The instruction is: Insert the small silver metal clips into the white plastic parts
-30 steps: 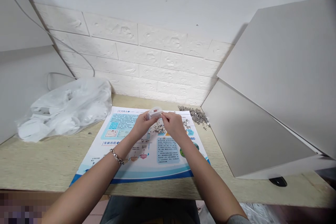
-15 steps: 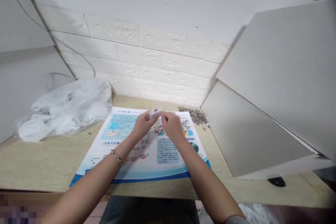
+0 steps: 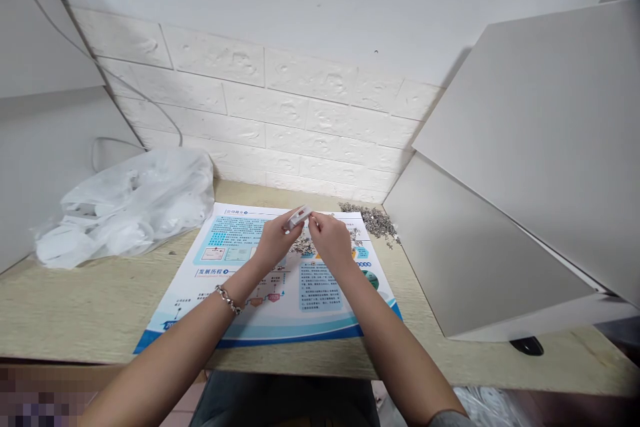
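Note:
A small white plastic part (image 3: pixel 299 216) with a reddish spot is gripped by my left hand (image 3: pixel 275 239), above the printed poster (image 3: pixel 240 327). The fingers of my right hand (image 3: pixel 330 240) are pinched together at the part's right end; whatever they hold is too small to make out. Just below and between both hands lies a small heap of metal pieces (image 3: pixel 303 245) on the poster. A larger pile of metal pieces (image 3: pixel 375 223) is behind and to the right of my right hand, at the poster's back right corner.
A translucent plastic bag (image 3: pixel 140 207) with white parts lies at the back left of the wooden table (image 3: pixel 75 313). Grey-white panels (image 3: pixel 500 240) lean at the right, near a small black object (image 3: pixel 527 345). A white brick-patterned wall (image 3: pixel 285 100) rises behind.
The white part has turned in my left hand and now shows a narrower, slanted side. Both hands stay close together in nearly the same place.

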{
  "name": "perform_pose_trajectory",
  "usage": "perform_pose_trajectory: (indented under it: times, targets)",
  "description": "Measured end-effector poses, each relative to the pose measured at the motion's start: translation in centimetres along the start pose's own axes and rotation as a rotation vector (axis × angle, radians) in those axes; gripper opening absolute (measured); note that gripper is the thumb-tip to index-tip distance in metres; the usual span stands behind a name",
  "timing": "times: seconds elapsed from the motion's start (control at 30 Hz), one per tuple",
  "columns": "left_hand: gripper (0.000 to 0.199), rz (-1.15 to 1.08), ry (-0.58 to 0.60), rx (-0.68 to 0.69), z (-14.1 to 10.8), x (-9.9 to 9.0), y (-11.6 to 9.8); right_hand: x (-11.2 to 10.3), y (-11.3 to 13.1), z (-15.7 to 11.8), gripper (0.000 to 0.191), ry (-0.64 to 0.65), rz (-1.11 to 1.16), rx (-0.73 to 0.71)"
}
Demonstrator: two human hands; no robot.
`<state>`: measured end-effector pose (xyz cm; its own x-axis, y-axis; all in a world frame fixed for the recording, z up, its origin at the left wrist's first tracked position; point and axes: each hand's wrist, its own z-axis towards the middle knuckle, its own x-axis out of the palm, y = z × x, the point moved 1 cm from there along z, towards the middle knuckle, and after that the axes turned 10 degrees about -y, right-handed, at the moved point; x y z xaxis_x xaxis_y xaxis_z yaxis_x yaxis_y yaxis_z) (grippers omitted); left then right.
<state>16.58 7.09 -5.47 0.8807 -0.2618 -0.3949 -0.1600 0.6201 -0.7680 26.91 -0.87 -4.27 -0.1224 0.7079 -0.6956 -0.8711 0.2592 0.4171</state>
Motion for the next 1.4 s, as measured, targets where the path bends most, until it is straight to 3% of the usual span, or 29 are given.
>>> perform_pose_trajectory:
  times: [0.5,0.9,1.4]
  targets:
    - [0.023,0.025,0.058,-0.016,-0.19,0.18,0.01,0.53,-0.22,-0.01,0.027,-0.045,0.048,0.017]
    - [0.032,0.048,0.107,0.062,-0.42,0.53,0.08,0.62,-0.33,0.16,0.031,-0.103,0.16,0.14]
    - [0.027,-0.032,0.089,-0.063,-0.25,0.29,-0.01,0.43,-0.31,0.13,0.031,-0.086,0.167,0.075]
